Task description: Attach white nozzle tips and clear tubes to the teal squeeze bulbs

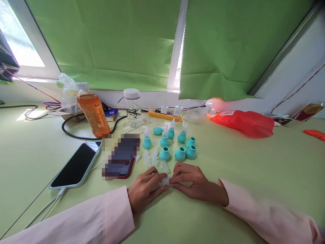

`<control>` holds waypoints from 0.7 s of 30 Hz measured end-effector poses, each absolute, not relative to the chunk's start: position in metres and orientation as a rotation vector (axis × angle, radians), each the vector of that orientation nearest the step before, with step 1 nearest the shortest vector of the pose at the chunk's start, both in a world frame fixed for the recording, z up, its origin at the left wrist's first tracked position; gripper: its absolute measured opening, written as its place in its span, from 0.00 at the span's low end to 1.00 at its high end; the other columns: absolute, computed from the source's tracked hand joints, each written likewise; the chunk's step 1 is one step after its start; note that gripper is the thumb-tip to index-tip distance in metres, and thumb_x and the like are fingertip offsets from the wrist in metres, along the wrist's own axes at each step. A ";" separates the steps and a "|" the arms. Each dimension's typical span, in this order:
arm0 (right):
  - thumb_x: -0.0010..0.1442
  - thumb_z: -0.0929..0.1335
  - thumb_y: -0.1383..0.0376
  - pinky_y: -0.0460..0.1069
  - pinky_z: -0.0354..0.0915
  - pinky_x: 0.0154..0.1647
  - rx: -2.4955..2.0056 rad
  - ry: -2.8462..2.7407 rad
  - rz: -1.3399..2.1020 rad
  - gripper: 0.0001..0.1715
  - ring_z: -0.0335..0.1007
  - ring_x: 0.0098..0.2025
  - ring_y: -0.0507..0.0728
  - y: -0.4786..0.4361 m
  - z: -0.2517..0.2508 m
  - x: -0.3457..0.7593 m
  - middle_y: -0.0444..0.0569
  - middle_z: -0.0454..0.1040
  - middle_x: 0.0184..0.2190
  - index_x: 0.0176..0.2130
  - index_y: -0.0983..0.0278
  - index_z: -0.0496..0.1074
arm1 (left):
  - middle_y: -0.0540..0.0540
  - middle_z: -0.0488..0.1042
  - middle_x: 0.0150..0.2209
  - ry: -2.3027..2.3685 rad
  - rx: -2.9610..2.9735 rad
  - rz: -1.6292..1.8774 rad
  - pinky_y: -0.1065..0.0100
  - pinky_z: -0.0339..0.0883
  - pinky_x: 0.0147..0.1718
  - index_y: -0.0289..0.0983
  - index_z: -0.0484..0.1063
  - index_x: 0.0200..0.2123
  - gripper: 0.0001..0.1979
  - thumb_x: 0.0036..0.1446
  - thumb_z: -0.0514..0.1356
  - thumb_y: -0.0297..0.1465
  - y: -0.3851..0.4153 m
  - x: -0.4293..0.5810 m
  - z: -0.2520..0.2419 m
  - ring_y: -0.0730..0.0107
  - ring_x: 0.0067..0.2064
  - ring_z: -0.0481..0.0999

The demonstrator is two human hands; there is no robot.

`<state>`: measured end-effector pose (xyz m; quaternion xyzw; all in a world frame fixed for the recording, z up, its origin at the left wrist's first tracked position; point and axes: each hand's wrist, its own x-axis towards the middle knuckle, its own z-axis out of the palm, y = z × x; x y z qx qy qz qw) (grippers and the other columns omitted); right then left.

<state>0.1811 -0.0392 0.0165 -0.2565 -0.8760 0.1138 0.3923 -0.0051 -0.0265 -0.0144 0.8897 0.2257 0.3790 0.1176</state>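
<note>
Between the fingertips of both hands is a small translucent plastic nozzle piece [164,182], partly covered by the fingers. My left hand [148,186] grips it from the left, my right hand [189,179] pinches its right end. Just beyond lie several loose clear nozzle pieces [165,166]. Behind them stand open teal rubber bulbs [165,154], mouths up, and another group to the right [191,152]. Farther back, several teal bulbs with clear nozzles fitted [146,142] stand upright. One teal bulb [158,130] lies on its side.
On the left are a phone with a charging cable [76,166], a second phone, partly blurred [123,157], and a leaning orange drink bottle [93,112]. A clear bottle [133,110] and an orange power strip [159,114] stand behind. At right lies a red plastic bag [246,123].
</note>
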 end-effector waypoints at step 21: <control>0.57 0.59 0.71 0.44 0.58 0.26 -0.390 -2.725 -0.058 0.10 0.60 0.31 0.50 -0.029 0.029 0.194 0.45 0.68 0.24 0.29 0.65 0.68 | 0.43 0.67 0.26 0.426 2.626 0.812 0.71 0.59 0.25 0.29 0.63 0.37 0.09 0.54 0.49 0.28 -0.022 -0.003 -0.008 0.69 0.29 0.61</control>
